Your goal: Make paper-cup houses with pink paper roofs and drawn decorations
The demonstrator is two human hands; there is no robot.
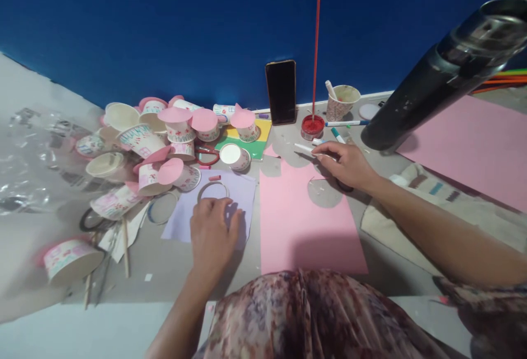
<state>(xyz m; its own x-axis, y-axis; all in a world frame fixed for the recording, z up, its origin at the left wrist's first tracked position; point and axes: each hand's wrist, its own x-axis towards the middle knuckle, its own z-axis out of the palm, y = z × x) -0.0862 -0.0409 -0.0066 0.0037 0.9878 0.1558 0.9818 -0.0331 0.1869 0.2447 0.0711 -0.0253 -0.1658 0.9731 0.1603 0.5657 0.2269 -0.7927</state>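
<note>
My left hand [214, 233] is over a lilac sheet [181, 222], thumb apart from its loosely bent fingers. Its fingertips meet the near edge of a pale tape roll [214, 184]; I see no grip on it. My right hand [343, 164] is closed, pinching a slim white pen [303, 149] that points left. Below both lies a pink sheet [296, 222] with rounded pieces cut from its top and right edges. Something dark, partly hidden, shows under the right hand. A small pink pen cap [214, 178] rests beside the roll.
Decorated paper cups [177, 123] with pink discs crowd the left. A phone [281, 93] leans on the blue wall. Near it are a red paint pot [312, 127] with an upright stick and a cup [342, 102] holding a marker. A black flask [424, 84] and cloth [395, 227] occupy the right.
</note>
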